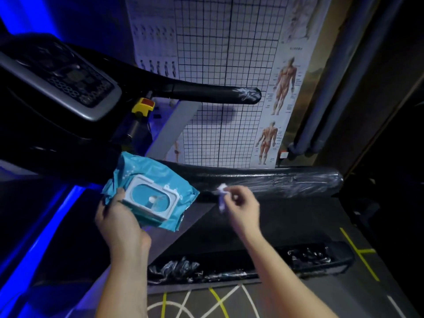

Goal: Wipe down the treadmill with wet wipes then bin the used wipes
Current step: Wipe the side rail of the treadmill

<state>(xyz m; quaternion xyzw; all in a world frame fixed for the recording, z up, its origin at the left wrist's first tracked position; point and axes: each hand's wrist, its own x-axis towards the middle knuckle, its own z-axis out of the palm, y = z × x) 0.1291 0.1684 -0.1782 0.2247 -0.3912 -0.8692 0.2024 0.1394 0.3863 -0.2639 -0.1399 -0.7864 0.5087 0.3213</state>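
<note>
Both grips occupied beside the treadmill handrail.

We see the left grip (119,216), lower centre-left of the frame, closed around the blue wet-wipe pack (151,173), thumb on its near edge, with the white lid frame (137,187) facing up. We see the right grip (241,206), at centre, narrowed to a pinch on a small crumpled white wipe (221,193), held just in front of the plastic-wrapped lower handrail (286,181); whether wipe and rail touch we cannot tell. The console (59,76) lies upper left; an anatomy poster (284,86) hangs upper right.
</note>
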